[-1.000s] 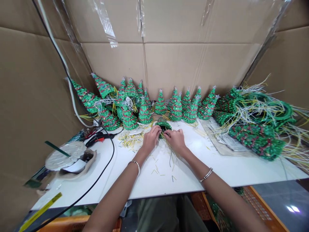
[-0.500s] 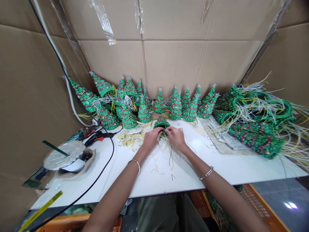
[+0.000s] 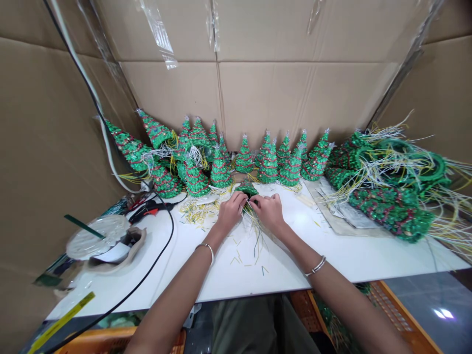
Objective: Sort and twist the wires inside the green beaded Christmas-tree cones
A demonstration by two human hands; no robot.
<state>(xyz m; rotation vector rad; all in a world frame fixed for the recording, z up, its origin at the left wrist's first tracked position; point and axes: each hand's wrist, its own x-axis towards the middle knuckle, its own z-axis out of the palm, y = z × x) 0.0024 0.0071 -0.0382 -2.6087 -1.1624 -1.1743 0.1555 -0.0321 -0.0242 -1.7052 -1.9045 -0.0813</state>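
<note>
A small green artificial Christmas tree (image 3: 246,187) lies on the white table with its open base toward me. Thin white and yellow wires (image 3: 251,221) trail out of that base onto the tabletop. My left hand (image 3: 231,208) is closed in a pinch on wires at the left of the base. Opposite it, my right hand (image 3: 269,210) pinches at the same wires, thumb and forefinger together. The two sets of fingertips are close to each other. Which strand each hand grips is too small to make out.
Several decorated trees (image 3: 267,164) stand along the cardboard wall (image 3: 265,98). More trees with long wires (image 3: 394,211) are heaped at right. Wire offcuts (image 3: 199,212) lie left of my hands. A glue gun (image 3: 147,210), black cable (image 3: 162,250) and plastic-lidded container (image 3: 99,236) are farther left.
My right hand has shifted slightly, its fingers now more curled. The loose wires below the tree base have swung a little. My left hand stays nearly in place.
</note>
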